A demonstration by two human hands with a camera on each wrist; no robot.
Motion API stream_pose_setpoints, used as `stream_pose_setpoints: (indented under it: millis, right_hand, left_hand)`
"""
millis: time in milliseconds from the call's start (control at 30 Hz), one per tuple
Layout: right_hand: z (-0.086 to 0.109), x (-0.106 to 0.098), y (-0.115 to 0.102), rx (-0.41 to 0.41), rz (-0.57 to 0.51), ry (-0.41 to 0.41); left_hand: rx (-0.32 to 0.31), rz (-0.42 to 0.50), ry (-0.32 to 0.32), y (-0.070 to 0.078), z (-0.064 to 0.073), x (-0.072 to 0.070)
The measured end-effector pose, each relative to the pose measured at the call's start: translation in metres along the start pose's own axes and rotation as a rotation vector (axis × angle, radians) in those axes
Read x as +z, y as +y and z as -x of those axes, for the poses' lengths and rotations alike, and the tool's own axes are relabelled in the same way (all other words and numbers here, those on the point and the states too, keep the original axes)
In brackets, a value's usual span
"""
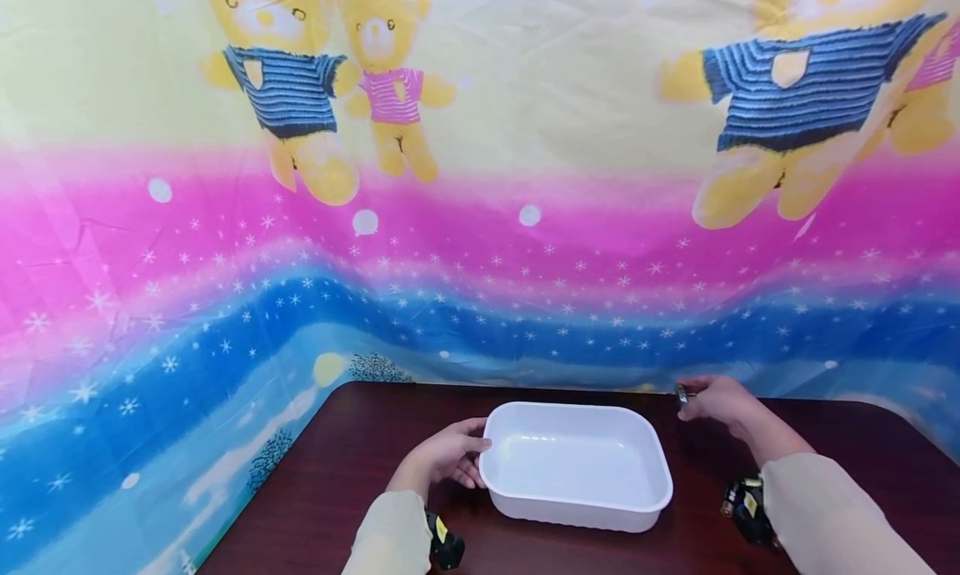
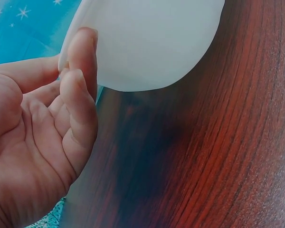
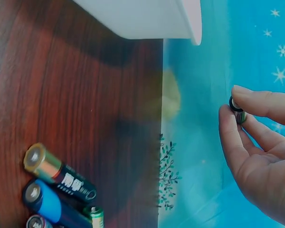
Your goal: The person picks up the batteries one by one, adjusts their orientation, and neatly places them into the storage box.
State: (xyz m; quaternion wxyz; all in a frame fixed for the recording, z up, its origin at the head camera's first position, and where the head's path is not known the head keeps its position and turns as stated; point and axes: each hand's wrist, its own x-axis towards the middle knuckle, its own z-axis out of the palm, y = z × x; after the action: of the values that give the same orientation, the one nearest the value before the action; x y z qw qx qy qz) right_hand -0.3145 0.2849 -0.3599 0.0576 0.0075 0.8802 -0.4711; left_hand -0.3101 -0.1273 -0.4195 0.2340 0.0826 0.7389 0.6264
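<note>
A white rectangular plastic basin (image 1: 577, 515) sits in the middle of the head view, its inside bare. My left hand (image 1: 450, 454) grips its left rim, the thumb over the edge and the fingers along the outer wall; the left wrist view shows that hand (image 2: 42, 114) close by the basin wall (image 2: 152, 47). Beyond the basin's far right corner, my right hand (image 1: 723, 404) holds up a small battery (image 1: 682, 397). In the right wrist view, thumb and fingertips pinch this battery (image 3: 237, 111) with one end showing.
Several batteries lie together on the dark wood table near the right wrist, among them a black-and-gold one (image 3: 59, 173), a blue-and-black one (image 3: 50, 202) and a green one (image 3: 95, 216). Black cameras (image 1: 446, 546) sit at both wrists. A printed cloth (image 1: 487, 267) hangs behind the table (image 1: 315, 492).
</note>
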Motion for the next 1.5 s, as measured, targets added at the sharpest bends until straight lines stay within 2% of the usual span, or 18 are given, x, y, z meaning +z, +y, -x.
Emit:
stream_pose_setpoints:
  millis: [200,667,867,1500]
  right_hand:
    - [-0.002,0.004,-0.006,-0.037,-0.022,-0.014]
    - [-0.009,0.019,-0.027,-0.009,-0.032,-0.049]
    - [-0.012,0.025,-0.034,-0.022,-0.033,-0.063]
    - [-0.030,0.037,-0.043,-0.074,-0.132,-0.156]
  left_hand:
    - [-0.001,-0.007,-0.001,-0.002,-0.001,0.000]
    - [-0.005,-0.019,0.010,-0.004,-0.004,-0.001]
    - [-0.006,-0.010,0.006,-0.003,-0.004,-0.003]
    - [-0.002,0.039,0.004,-0.007,-0.008,-0.004]
